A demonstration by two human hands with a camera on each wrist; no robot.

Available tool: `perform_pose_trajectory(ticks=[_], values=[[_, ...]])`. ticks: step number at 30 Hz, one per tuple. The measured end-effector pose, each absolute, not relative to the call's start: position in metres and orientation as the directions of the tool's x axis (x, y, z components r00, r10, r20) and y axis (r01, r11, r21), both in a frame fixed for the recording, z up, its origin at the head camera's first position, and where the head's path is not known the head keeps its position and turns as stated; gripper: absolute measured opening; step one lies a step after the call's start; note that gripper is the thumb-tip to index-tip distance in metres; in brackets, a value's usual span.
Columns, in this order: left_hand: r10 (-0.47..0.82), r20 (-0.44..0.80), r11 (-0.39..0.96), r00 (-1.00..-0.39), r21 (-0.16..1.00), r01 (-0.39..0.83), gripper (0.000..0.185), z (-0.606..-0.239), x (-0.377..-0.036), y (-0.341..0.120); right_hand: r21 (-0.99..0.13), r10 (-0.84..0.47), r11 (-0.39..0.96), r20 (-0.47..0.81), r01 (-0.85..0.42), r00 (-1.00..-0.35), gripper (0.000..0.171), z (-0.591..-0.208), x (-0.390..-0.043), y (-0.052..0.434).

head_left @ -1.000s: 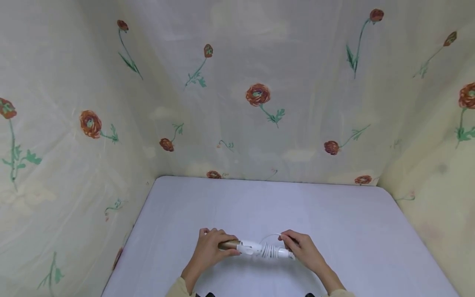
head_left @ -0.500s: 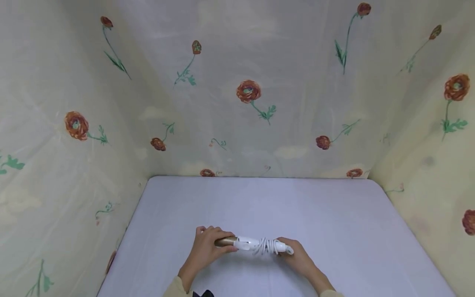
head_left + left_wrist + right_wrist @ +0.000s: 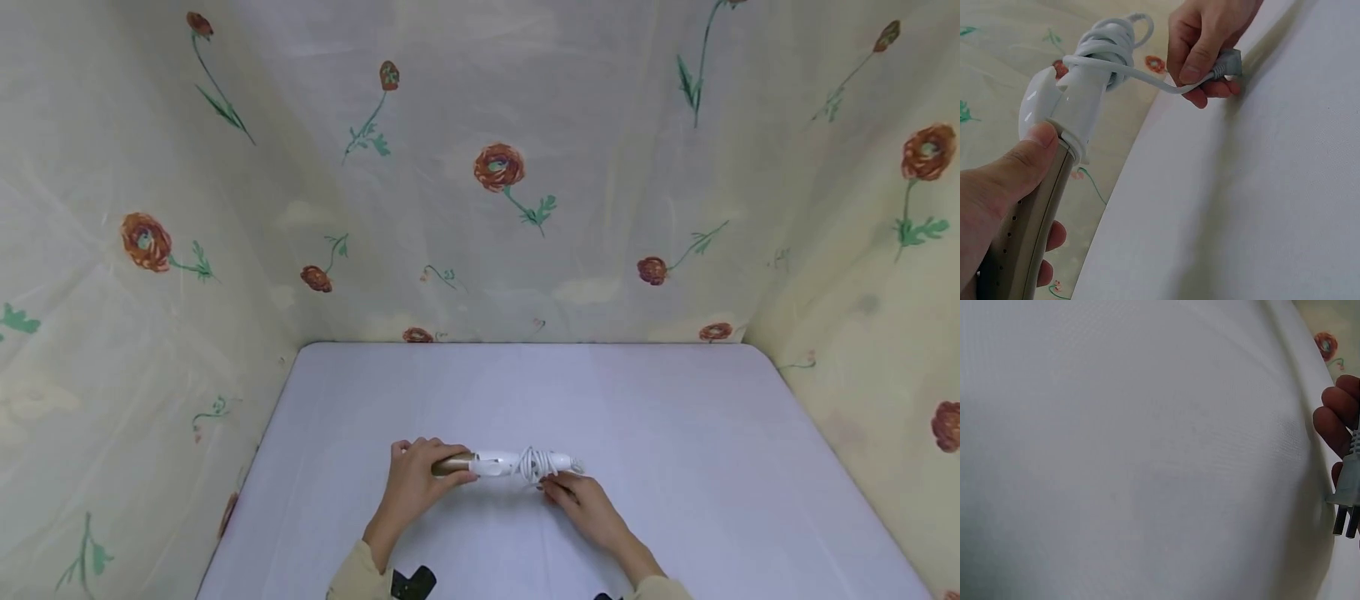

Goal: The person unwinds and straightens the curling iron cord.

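Left hand (image 3: 416,479): my fingers and thumb are curled round the brown barrel (image 3: 1032,219).
White handle (image 3: 493,464): continues rightward from the barrel, both held above the bench (image 3: 675,433).
Cord (image 3: 534,465): wound in loops round the handle, one length leading to the grey plug (image 3: 1229,63).
Right hand (image 3: 588,506): I pinch that two-pinned plug, thumb against fingers.

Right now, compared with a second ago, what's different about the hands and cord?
The right hand went from the far side of the handle round to its near side, leading the cord, now held at the plug. The left hand still grips the barrel; cord stays wound round the handle.
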State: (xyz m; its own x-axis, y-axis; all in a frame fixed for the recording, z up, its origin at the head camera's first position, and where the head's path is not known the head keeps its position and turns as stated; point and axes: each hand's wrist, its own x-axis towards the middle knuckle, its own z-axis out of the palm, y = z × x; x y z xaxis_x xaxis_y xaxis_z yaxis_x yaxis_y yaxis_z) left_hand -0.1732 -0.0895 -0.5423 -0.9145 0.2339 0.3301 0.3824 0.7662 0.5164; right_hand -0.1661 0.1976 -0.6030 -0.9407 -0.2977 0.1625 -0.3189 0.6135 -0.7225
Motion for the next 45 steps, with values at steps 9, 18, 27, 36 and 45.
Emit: perform_pose_trajectory(ticks=[9,18,27,36,45], values=[[0.189,0.292,0.79,-0.937,0.522,0.322,0.044,-0.545,-0.173,-0.089,-0.563,-0.327,0.615,0.456,-0.553,-0.828,0.022,-0.609,-0.161,0.187],[0.149,0.273,0.804,-0.95,0.526,0.277,0.043,-0.545,-0.175,-0.088,-0.72,-0.288,0.521,0.358,-0.459,-0.888,0.022,-0.591,-0.144,0.172],[0.136,0.284,0.805,-0.949,0.526,0.273,0.043,-0.546,-0.174,-0.086,-0.978,-0.103,0.143,0.138,-0.152,-0.985,0.019,-0.579,-0.13,0.158],[0.14,0.285,0.806,-0.948,0.524,0.277,0.043,-0.545,-0.17,-0.082,-0.969,-0.023,0.231,0.081,-0.084,-0.996,0.007,-0.56,-0.118,0.151],[0.131,0.288,0.816,-0.948,0.512,0.269,0.042,-0.541,-0.173,-0.08,-0.908,-0.069,0.364,0.194,-0.206,-0.978,0.007,-0.549,-0.124,0.157]])
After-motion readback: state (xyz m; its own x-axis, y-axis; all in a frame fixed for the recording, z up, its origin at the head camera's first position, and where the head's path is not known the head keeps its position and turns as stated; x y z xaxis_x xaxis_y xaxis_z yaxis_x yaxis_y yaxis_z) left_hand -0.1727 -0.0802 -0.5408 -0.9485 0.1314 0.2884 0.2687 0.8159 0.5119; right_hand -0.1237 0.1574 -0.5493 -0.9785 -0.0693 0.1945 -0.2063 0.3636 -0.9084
